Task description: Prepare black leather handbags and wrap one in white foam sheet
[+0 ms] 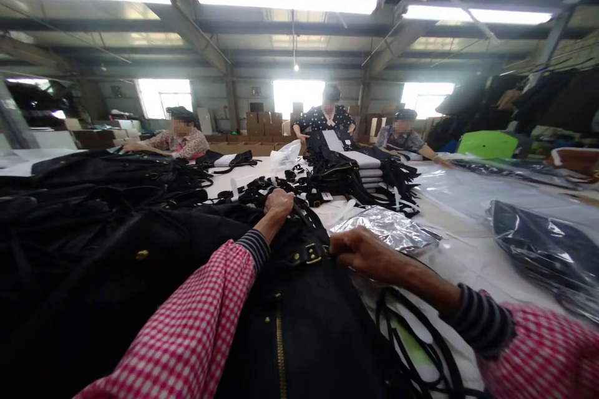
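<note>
A black garment (pixel 304 324) with a brass zip and a brass buckle (pixel 312 254) lies in front of me on the white table (pixel 468 249). My left hand (pixel 278 202) is closed around a black strap at the garment's far end. My right hand (pixel 362 254) pinches the garment's edge just right of the buckle. Both my sleeves are red-and-white check over striped cuffs. A crinkled clear plastic bag (pixel 388 227) lies just beyond my right hand.
A heap of black garments (pixel 93 230) fills the left side. Loose black belts (pixel 421 349) trail at lower right. A bagged dark garment (pixel 538 249) lies at right. Three other people (pixel 327 118) work at the far side beside a stack of folded items (pixel 360 165).
</note>
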Demonstrator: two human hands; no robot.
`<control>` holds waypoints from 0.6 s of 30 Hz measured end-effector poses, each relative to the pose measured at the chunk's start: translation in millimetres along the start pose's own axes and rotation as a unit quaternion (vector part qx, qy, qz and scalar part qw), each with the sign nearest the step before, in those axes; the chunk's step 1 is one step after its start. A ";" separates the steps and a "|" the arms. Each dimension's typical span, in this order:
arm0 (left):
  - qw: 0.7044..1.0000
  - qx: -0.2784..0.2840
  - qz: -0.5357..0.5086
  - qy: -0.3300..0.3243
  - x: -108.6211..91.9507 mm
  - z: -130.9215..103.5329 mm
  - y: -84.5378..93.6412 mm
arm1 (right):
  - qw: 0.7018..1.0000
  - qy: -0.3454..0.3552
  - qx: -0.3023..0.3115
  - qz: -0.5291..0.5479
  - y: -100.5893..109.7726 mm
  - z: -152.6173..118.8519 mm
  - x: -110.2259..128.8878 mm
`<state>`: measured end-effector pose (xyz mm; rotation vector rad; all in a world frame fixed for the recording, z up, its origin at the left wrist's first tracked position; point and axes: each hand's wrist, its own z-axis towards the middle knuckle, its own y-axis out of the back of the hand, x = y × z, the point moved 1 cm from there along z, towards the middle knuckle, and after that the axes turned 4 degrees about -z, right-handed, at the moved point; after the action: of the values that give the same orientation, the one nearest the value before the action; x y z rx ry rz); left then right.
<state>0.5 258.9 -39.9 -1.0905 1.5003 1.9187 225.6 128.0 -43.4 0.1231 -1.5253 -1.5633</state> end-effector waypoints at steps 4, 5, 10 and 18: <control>0.993 -0.006 0.110 0.044 0.9 -9.9 -6.5 | 0.987 -0.047 0.034 0.151 -18.6 -66.4 5.5; 0.990 -0.003 0.134 0.038 0.5 -12.0 -6.5 | 0.980 -0.059 0.036 0.186 -20.8 -75.7 6.9; 0.972 0.020 0.216 -0.095 -18.1 -35.0 6.5 | 0.963 -0.080 0.036 0.254 -24.7 -82.0 2.8; 0.791 0.289 0.235 -0.486 -36.2 -206.4 39.4 | 0.992 0.001 -0.002 0.125 -29.6 -74.7 7.0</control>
<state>53.0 55.1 -5.8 0.5613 1.5510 1.6258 253.4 62.6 -81.5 -0.0664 -1.4735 -1.3666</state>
